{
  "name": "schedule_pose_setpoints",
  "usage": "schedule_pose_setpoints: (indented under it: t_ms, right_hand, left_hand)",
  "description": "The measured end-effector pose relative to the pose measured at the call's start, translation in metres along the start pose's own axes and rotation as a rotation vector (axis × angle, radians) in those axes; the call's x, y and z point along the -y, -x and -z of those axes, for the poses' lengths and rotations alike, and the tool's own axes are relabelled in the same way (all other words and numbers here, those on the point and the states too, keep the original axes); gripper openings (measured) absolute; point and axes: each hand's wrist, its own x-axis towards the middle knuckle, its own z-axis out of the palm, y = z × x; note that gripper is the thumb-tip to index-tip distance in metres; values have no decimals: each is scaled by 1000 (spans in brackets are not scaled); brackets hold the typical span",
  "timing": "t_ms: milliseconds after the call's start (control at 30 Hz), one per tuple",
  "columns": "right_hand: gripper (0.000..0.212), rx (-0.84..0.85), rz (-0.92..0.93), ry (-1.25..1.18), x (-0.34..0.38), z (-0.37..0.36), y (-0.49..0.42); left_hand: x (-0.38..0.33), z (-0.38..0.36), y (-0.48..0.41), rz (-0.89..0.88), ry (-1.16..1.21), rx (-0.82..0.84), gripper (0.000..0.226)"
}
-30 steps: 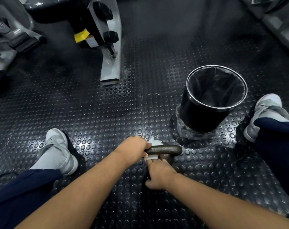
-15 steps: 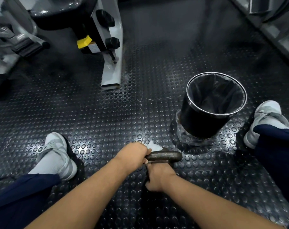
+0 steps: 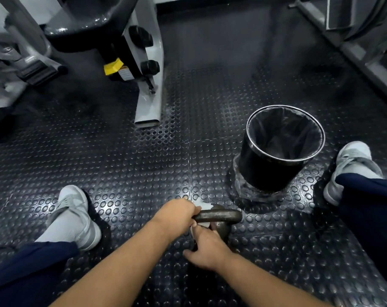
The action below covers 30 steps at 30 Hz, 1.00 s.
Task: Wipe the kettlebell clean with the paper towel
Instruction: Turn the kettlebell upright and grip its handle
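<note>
**Mid-wipe under the handle**

I judge I'm partway through the wipe. The kettlebell (image 3: pixel 219 216) stands on the studded floor (image 3: pixel 143 173) between my feet. My left hand (image 3: pixel 177 214) has its fingers wrapped round the handle's left end. My right hand (image 3: pixel 208 249) holds the paper towel (image 3: pixel 203 205) against the body just below the bar. Next I'd work the towel round the far side. A lined bin (image 3: pixel 265 171) stands near on the right, not touching the kettlebell.

You see a dark metal kettlebell (image 3: pixel 219 216) and white paper towel (image 3: pixel 203 205) near the black bin (image 3: pixel 270 171) on black studded flooring (image 3: pixel 121 162).
</note>
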Motion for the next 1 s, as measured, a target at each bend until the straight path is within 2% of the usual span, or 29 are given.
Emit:
schedule_pose_setpoints:
  t_ms: [67,233,300,400,533,600,667,733,800,867,933,1000]
  right_hand:
    - [37,-47,-33,-233,1,-2,9]
    - [24,-214,-236,-1227,31,-17,22]
    - [27,-266,-338,-1453,40,-14,15]
    - [23,-291,-454,-1577,37,0,15]
    - [20,-235,-482,-1487,29,20,36]
    - [17,-192,-471,-1367,29,37,53]
    - [14,-156,-433,-1172,29,58,69]
    - [21,-119,-369,-1009,30,82,83]
    - [25,-76,-305,-942,36,106,100]
    - [25,-34,-200,-894,52,134,121]
    - [23,-39,-89,-706,71,166,137]
    - [18,-109,-20,-451,92,198,145]
  left_hand:
    - [0,-1,-1,9,-9,-2,38]
    - [-2,3,-3,29,-8,58,37]
    - [-4,4,1,49,24,56,37]
    - [-9,5,7,78,49,55,40]
    - [-20,6,18,114,54,40,44]
    - [-25,5,29,121,171,51,53]
    - [-26,14,48,149,377,53,61]
    - [-28,25,70,195,645,5,59]
    - [-32,45,100,202,1079,19,56]
    - [-38,70,128,116,1505,105,49]
    - [-41,98,148,28,1634,67,37]
    - [-42,128,162,39,1626,-90,26]
